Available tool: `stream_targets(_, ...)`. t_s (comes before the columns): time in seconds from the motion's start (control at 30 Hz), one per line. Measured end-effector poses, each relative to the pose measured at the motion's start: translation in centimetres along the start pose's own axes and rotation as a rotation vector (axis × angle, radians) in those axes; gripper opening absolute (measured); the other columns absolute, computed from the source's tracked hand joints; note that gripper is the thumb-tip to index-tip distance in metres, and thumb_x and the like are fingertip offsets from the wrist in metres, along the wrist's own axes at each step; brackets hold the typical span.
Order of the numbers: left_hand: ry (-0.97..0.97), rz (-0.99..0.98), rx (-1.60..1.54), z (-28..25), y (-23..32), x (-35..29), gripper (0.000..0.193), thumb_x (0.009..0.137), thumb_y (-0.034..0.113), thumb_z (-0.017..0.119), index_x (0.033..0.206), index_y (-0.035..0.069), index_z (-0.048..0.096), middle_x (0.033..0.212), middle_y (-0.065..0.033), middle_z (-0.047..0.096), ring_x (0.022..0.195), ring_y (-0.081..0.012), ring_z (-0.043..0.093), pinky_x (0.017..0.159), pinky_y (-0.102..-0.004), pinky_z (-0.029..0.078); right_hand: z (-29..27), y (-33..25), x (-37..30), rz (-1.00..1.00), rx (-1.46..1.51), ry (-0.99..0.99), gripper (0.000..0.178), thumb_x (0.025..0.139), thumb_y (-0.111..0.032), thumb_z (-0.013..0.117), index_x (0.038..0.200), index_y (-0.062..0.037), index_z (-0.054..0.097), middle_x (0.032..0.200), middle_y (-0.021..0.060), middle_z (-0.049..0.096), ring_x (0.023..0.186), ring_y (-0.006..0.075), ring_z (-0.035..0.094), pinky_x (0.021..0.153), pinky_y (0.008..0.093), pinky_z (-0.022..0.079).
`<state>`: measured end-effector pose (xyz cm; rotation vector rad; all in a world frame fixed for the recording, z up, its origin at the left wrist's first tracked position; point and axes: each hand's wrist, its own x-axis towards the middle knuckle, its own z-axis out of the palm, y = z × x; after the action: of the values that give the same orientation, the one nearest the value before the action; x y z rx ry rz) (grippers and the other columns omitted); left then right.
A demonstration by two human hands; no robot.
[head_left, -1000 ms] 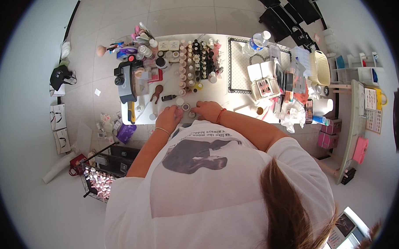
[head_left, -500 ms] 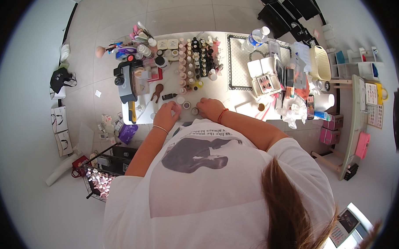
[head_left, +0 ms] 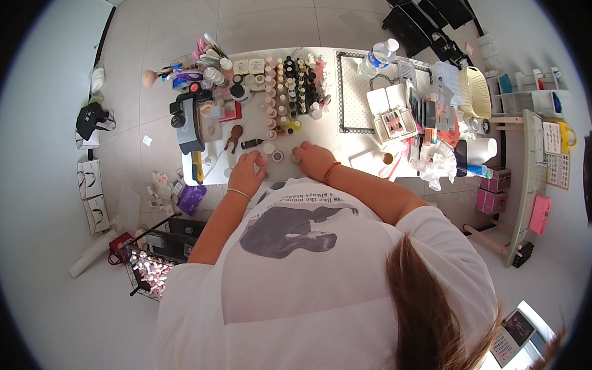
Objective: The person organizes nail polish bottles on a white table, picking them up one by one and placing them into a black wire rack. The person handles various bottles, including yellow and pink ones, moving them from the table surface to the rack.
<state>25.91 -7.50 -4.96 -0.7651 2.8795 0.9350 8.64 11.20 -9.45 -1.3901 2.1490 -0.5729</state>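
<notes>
My left hand (head_left: 248,175) rests at the table's near edge, its fingers curled together. Whatever it holds, if anything, is too small to make out. Across from it, my right hand (head_left: 315,161) pinches a small round jar (head_left: 296,159), partly covered by the fingers. Between the hands lies another small round jar (head_left: 277,156) with a pale rim. Just beyond my left fingertips is a white round lid or pot (head_left: 268,148), and a small black bottle (head_left: 251,144) lies on its side. A brown wooden-looking piece (head_left: 233,139) is farther left.
Rows of small bottles (head_left: 291,87) stand beyond my hands. A grey machine (head_left: 188,127) sits at the left. On the right are an open white case (head_left: 393,119), a water bottle (head_left: 379,57), crumpled tissues (head_left: 432,170) and a cream basket (head_left: 477,94).
My right hand has taken the small jar from beside its fingertips and shifted it slightly away from me and to the right. My left fingers have drawn slightly closer together.
</notes>
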Motion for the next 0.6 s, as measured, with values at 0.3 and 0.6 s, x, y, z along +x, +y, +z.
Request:
stream_targets(0.3,0.039,0.018,-0.033,0.4,-0.6,-0.7,0.034,0.086,0.021,0.067,0.116,0.008,0.058,0.105,-0.0149,0.062,0.096,-0.0365,0.062,0.083,-0.0439,0.052,-2.3,2.8,-0.4,0.476,0.398,0.371,0.039,0.084,-0.024,0.072,0.112,-0.0011,0.059,0.095,0.0166,0.068,0.089,0.0339,0.066,0.079,0.0409,0.052)
stream_targets(0.6,0.056,0.018,-0.051,0.3,-0.4,-0.9,0.032,0.088,0.023,0.066,0.114,0.007,0.059,0.1,-0.0138,0.063,0.096,-0.0354,0.062,0.083,-0.0434,0.051,0.0,4.4,-0.8,0.802,1.385,0.102,0.034,0.091,-0.021,0.062,0.122,-0.0052,0.061,0.087,0.0061,0.065,0.059,0.0135,0.059,0.05,0.0254,0.045)
